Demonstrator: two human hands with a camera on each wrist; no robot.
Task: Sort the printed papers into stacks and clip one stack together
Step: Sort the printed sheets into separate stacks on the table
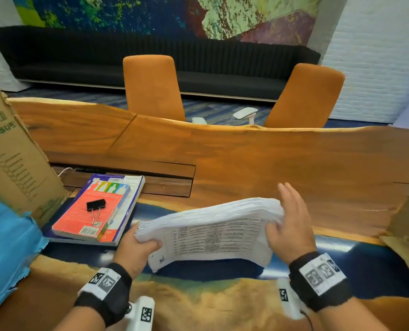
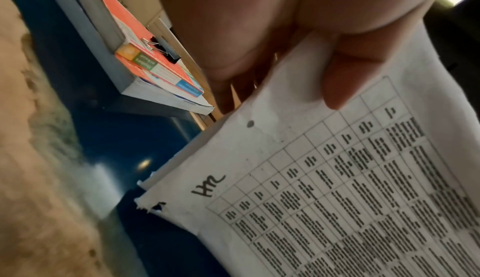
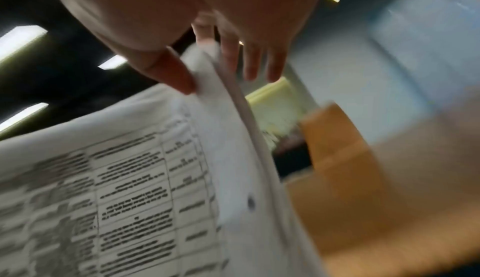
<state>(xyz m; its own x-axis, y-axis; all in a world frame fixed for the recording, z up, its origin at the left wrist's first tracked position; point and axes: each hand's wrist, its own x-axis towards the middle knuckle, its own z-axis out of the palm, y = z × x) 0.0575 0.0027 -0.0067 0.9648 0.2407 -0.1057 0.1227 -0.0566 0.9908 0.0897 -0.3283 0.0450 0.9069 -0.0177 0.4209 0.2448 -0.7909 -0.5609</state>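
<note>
A thick stack of printed papers [image 1: 210, 225] with a table on its top sheet is held bowed above the table between both hands. My left hand [image 1: 136, 247] grips its left edge, with the thumb [image 2: 340, 80] on the top sheet [image 2: 337, 199]. My right hand [image 1: 287, 223] pinches the right edge: its thumb [image 3: 168, 70] lies on the printed face [image 3: 130, 178] and the straight fingers are behind. A black binder clip [image 1: 96, 205] lies on the red book at the left, and the left wrist view shows the clip [image 2: 166, 52] too.
Two stacked books [image 1: 84, 216] lie left of the papers. A cardboard box [image 1: 10, 149] and blue sheeting [image 1: 5, 247] stand at the far left, and more cardboard [image 1: 408, 223] at the right edge. Two orange chairs [image 1: 150, 87] stand beyond the wooden table [image 1: 270, 158].
</note>
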